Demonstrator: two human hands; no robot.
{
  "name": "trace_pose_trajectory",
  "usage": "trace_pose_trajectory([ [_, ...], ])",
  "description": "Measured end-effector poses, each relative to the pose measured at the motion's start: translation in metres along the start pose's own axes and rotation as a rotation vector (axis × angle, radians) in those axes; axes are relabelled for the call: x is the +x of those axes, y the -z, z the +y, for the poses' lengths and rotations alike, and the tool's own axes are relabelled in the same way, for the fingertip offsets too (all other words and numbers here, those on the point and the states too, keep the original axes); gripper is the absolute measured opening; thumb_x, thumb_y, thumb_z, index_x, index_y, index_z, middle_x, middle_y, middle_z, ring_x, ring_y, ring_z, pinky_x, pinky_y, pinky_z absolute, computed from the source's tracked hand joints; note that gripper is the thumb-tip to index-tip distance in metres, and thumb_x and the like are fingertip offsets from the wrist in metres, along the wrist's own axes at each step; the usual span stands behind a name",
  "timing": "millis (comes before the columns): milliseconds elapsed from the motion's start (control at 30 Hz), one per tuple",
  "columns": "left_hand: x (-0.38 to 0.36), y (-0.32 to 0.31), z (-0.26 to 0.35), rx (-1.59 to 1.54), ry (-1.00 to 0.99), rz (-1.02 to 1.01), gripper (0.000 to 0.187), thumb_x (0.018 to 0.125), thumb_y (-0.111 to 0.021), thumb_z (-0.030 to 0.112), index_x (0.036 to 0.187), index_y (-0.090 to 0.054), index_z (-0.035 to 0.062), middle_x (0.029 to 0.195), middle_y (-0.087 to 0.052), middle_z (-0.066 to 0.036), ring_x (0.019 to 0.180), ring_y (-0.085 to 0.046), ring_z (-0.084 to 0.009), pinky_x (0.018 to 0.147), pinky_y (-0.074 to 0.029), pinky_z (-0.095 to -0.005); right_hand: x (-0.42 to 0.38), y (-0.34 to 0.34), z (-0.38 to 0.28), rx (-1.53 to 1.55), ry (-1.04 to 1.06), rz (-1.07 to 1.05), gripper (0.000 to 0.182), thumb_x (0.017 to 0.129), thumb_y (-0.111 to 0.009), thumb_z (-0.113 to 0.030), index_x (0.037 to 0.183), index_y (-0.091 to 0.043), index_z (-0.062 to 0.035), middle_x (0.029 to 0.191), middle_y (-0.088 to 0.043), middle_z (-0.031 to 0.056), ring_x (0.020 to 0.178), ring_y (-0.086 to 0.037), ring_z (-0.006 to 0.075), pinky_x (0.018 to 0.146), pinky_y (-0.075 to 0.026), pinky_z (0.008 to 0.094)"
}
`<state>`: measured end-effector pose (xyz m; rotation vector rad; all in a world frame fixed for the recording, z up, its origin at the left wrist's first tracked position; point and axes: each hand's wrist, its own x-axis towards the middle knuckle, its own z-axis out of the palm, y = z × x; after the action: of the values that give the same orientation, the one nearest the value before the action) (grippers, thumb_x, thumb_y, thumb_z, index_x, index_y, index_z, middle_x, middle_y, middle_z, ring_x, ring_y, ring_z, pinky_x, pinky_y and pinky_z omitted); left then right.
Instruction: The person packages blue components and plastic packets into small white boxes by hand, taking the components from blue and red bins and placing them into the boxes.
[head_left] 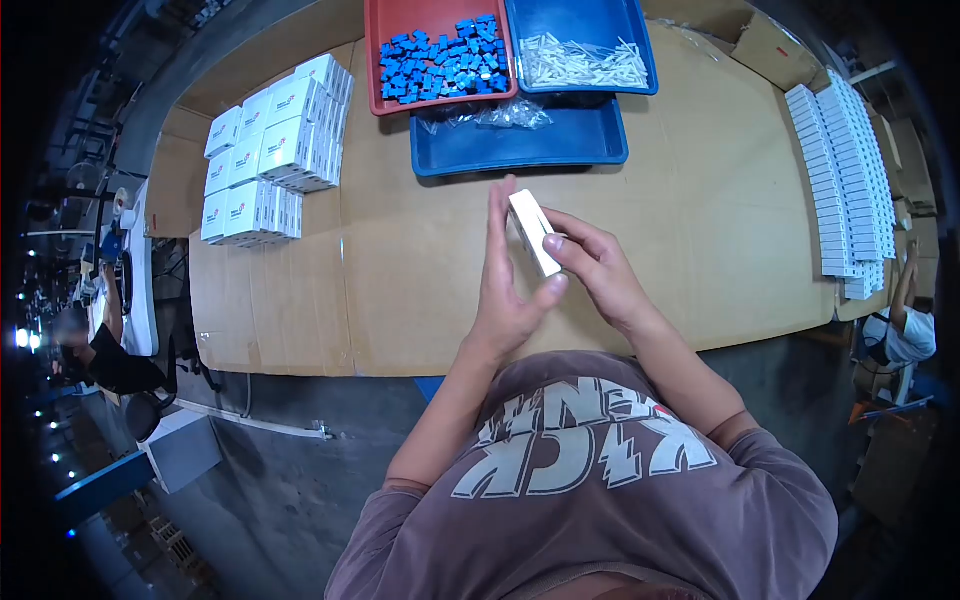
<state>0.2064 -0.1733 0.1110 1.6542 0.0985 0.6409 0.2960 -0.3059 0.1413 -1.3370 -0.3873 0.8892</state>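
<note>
A small white box (537, 232) is held tilted above the cardboard-covered table, in front of my body. My right hand (597, 268) grips it from the right, with the thumb on its near end and the fingers behind it. On the other side, my left hand (507, 285) stands edge-up with its fingers stretched out straight and its palm facing the box. The left thumb points toward the box's lower end.
Stacked white boxes (285, 150) stand at the left; narrow white boxes (845, 180) line the right. A red tray (374, 85) holds blue pieces, a blue tray (648, 70) white sticks, and a lower blue tray (520, 160) clear plastic. People (125, 365) (905, 325) sit at both sides.
</note>
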Motion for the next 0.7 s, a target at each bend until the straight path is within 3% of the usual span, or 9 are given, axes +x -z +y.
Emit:
trace_pose_trajectory([
  [67, -0.002, -0.003, 0.000, -0.275, 0.173, 0.109, 0.097, 0.099, -0.061, 0.048, 0.168, -0.010, 0.0022, 0.159, -0.039, -0.023, 0.144, -0.044, -0.0330, 0.121, -0.034, -0.0420, -0.002, -0.006, 0.000, 0.017, 0.013, 0.012, 0.049, 0.103, -0.069, -0.021, 0.145, -0.056, -0.0001, 0.135, -0.064, 0.0091, 0.124, -0.061, 0.0187, 0.104, -0.050, 0.0345],
  [167, -0.002, -0.002, 0.000, -0.470, 0.369, 0.121, 0.079, 0.110, -0.037, 0.053, 0.168, -0.014, 0.0043, 0.158, -0.042, -0.018, 0.143, -0.045, -0.0294, 0.120, -0.036, -0.0401, 0.001, -0.020, 0.011, -0.153, 0.318, 0.071, 0.050, 0.097, -0.074, -0.015, 0.143, -0.059, -0.0011, 0.140, -0.062, 0.0130, 0.129, -0.060, 0.0259, 0.110, -0.047, 0.0378],
  [233, 0.000, -0.006, 0.007, -0.558, 0.434, 0.125, 0.074, 0.114, -0.023, 0.056, 0.167, -0.018, 0.0050, 0.153, -0.047, -0.015, 0.141, -0.047, -0.0262, 0.118, -0.037, -0.0382, -0.001, -0.023, 0.009, -0.462, 0.480, 0.106, 0.053, 0.095, -0.075, -0.015, 0.143, -0.059, -0.0017, 0.144, -0.060, 0.0166, 0.131, -0.059, 0.0315, 0.112, -0.046, 0.0396],
  [300, 0.004, -0.012, 0.012, -0.519, 0.375, 0.193, 0.078, 0.112, -0.024, 0.060, 0.167, -0.018, 0.0044, 0.152, -0.048, -0.015, 0.140, -0.048, -0.0259, 0.118, -0.037, -0.0380, -0.003, -0.024, 0.006, -0.727, 0.602, 0.133, 0.057, 0.092, -0.077, -0.015, 0.144, -0.059, -0.0024, 0.151, -0.054, 0.0219, 0.134, -0.057, 0.0390, 0.113, -0.046, 0.0417],
  [400, 0.004, -0.016, 0.012, -0.471, 0.291, 0.243, 0.083, 0.110, -0.024, 0.064, 0.167, -0.019, 0.0039, 0.151, -0.049, -0.016, 0.140, -0.048, -0.0254, 0.119, -0.035, -0.0378, -0.006, -0.029, 0.015, -0.626, 0.584, 0.112, 0.055, 0.094, -0.074, -0.016, 0.144, -0.060, 0.0006, 0.151, -0.054, 0.0248, 0.135, -0.057, 0.0402, 0.111, -0.047, 0.0429],
  [500, 0.002, -0.018, 0.013, -0.459, 0.225, 0.243, 0.084, 0.109, -0.025, 0.065, 0.166, -0.021, 0.0033, 0.150, -0.050, -0.016, 0.140, -0.047, -0.0250, 0.120, -0.034, -0.0376, -0.005, -0.028, 0.017, -0.774, 0.745, 0.123, 0.053, 0.097, -0.071, -0.016, 0.144, -0.058, 0.0049, 0.146, -0.058, 0.0278, 0.132, -0.059, 0.0421, 0.108, -0.050, 0.0440],
  [700, -0.004, -0.017, 0.011, -0.553, 0.214, 0.252, 0.086, 0.108, -0.030, 0.067, 0.163, -0.024, 0.0013, 0.147, -0.050, -0.015, 0.139, -0.048, -0.0238, 0.119, -0.035, -0.0372, -0.007, -0.029, 0.019, -0.832, 0.805, 0.140, 0.050, 0.099, -0.067, -0.016, 0.142, -0.058, 0.0086, 0.140, -0.061, 0.0297, 0.128, -0.062, 0.0438, 0.104, -0.052, 0.0444],
])
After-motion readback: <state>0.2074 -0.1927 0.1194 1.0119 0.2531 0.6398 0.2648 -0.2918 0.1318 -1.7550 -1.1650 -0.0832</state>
